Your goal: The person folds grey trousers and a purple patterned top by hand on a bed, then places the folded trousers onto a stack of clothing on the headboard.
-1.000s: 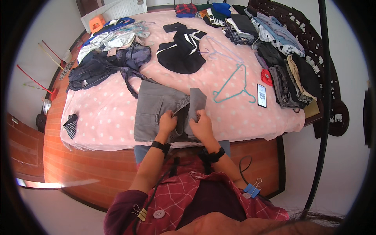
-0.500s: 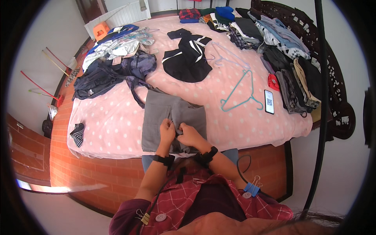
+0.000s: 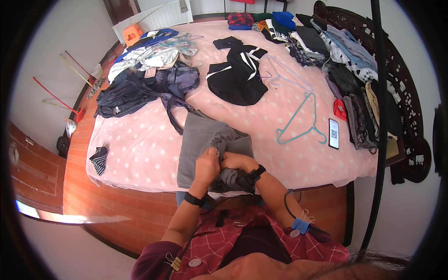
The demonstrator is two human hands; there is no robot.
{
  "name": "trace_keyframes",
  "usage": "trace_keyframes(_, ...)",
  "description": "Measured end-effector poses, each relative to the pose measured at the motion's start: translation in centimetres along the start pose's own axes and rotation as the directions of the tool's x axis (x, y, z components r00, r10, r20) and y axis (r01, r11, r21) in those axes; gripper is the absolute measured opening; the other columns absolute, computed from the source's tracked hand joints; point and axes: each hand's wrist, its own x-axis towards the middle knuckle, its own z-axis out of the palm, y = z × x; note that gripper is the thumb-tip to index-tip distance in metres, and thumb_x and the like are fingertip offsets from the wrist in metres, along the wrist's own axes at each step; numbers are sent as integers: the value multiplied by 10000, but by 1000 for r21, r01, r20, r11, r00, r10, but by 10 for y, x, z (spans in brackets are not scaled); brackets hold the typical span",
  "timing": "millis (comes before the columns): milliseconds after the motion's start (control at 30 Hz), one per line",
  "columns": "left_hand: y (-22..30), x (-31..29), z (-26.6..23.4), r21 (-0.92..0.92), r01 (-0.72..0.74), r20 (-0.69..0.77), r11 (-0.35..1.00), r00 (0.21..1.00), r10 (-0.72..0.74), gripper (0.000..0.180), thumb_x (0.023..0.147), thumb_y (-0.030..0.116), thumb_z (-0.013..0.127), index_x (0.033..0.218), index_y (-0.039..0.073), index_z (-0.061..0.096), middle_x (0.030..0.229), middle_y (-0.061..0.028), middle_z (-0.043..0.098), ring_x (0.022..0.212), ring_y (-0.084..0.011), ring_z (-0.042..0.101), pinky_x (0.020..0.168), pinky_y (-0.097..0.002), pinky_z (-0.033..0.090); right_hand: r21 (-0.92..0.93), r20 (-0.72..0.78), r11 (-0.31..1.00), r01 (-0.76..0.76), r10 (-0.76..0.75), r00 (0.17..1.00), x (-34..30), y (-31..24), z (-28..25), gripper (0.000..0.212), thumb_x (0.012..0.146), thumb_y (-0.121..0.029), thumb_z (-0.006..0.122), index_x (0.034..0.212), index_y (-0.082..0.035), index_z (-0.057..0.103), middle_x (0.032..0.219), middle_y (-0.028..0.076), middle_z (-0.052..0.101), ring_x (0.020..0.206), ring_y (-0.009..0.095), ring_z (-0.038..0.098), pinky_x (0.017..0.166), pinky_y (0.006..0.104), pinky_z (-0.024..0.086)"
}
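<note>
Grey trousers (image 3: 193, 140), as the garment looks, lie bunched at the bed's near edge in front of me. My left hand (image 3: 208, 164) is closed on their gathered cloth near the middle. Just to its right, my right hand (image 3: 237, 162) grips a fold of the same cloth, its fingertips partly hidden in it. The gathered part stands up between and above my hands, while the left side of the trousers lies flatter on the bed. Both wrists wear black straps.
The pink dotted bed (image 3: 135, 154) holds a black garment (image 3: 235, 81), a teal hanger (image 3: 303, 121), a phone (image 3: 333, 134) and a striped cloth (image 3: 99, 161). Heaped clothes (image 3: 154, 86) lie left; folded stacks (image 3: 350, 84) line the right side by the dark headboard (image 3: 406, 107). A black cable (image 3: 380, 140) hangs at right.
My hands have drawn the grey cloth up into a thicker bunch, and its right side is now gathered and lifted. The whole view has shifted slightly.
</note>
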Motion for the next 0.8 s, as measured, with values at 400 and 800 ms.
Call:
trace_keyframes(400,-11,29,20,-165,129,-83,978,986,-144,124,802,59,566,792,17,450,703,-206,536,679,-415,540,575,-455,427,-343,58,916,-209,243,968,1,-64,15,249,732,-37,566,969,27,606,976,214,625,921,283,562,812,365,450)
trace_keyframes(800,46,-32,13,-53,20,153,998,988,-12,108,792,44,541,834,45,441,781,-159,515,664,-381,556,552,-454,456,-334,-30,931,145,-164,986,-9,10,0,280,759,-93,592,1016,17,583,976,192,618,892,261,560,802,361,451)
